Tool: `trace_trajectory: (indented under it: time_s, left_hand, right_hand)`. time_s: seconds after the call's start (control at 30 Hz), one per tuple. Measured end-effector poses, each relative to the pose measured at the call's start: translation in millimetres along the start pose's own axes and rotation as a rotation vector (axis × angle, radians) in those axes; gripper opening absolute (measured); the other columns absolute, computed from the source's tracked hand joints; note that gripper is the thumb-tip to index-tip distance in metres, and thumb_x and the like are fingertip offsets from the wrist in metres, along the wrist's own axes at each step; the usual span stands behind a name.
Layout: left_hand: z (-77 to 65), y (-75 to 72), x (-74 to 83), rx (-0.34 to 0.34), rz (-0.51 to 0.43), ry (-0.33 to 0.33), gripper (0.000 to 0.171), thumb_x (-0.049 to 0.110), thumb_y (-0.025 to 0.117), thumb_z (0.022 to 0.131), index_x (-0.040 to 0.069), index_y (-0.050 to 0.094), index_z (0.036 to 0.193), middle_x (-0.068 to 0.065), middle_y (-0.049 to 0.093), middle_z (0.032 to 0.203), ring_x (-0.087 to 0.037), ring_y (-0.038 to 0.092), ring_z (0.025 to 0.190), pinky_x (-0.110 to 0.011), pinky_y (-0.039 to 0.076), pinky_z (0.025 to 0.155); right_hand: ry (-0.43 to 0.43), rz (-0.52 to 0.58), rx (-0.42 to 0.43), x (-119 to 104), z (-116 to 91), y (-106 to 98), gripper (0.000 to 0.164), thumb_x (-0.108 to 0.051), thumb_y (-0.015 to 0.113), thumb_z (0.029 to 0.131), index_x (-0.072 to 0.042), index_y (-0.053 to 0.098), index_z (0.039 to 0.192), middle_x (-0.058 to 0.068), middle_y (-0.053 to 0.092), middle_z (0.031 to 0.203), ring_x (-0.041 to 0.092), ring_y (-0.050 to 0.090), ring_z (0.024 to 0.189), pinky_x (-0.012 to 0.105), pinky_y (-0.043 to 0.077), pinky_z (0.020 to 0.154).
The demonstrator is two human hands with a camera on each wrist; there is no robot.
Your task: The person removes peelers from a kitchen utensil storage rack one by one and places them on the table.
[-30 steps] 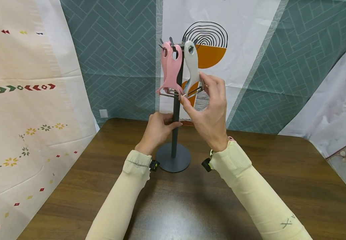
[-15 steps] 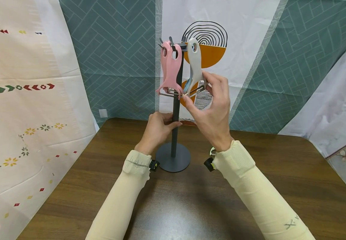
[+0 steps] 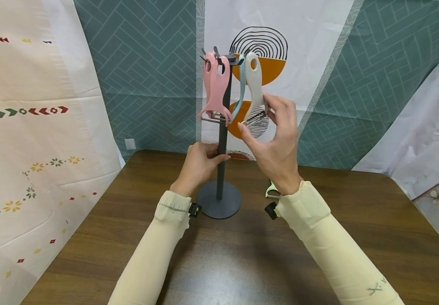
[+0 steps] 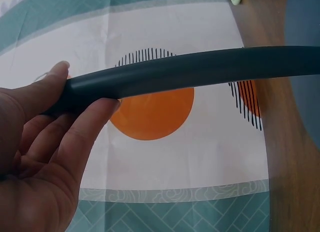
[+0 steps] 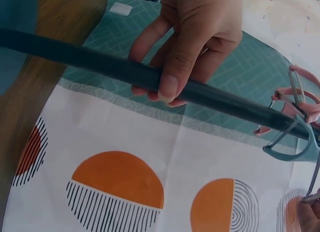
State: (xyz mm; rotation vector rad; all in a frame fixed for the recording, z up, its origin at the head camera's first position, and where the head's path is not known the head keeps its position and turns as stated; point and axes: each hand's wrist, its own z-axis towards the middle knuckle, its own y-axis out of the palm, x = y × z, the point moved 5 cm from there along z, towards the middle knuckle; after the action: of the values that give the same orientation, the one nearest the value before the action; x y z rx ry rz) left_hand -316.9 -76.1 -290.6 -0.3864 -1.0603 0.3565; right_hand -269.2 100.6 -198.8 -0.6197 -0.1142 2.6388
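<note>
A dark metal stand [image 3: 222, 173] rises from a round base, and my left hand [image 3: 200, 165] grips its pole about midway up. Thumb and fingers curl round the pole in the left wrist view. My right hand [image 3: 278, 137] pinches a white peeler [image 3: 254, 82] by its blade end, handle upward, just right of the stand's top; its handle hole appears off the hooks. Two pink peelers [image 3: 220, 89] hang from hooks on the left. Behind the white one hangs a light blue peeler [image 3: 242, 80]. In the right wrist view, only my right fingertips show at the lower right edge.
A light green peeler [image 3: 271, 189] lies on the wooden table [image 3: 219, 254], partly hidden by my right wrist. Patterned cloth [image 3: 154, 76] hangs close behind the table, and another cloth [image 3: 32, 148] hangs along the left.
My right hand has drawn the white peeler rightward, away from the stand's top, uncovering the light blue peeler. The green peeler has come into view. My left hand stays on the pole.
</note>
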Motion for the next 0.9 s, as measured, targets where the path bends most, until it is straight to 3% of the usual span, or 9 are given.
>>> trace_trajectory:
  time_s: [0.9]
  left_hand:
    - [-0.3,-1.8,-1.1,0.023,-0.003,0.000,0.029,0.020,0.084,0.086,0.007,0.080,0.111,-0.009,0.080,0.102,-0.018,0.078,0.094,-0.036,0.062,0.084]
  right_hand:
    - [0.077,-0.063,-0.026,13,-17,-22,0.061,-0.007,0.084,0.082,-0.002,0.060,0.137,0.021,0.055,0.126,0.028,0.054,0.119,0.040,0.049,0.112]
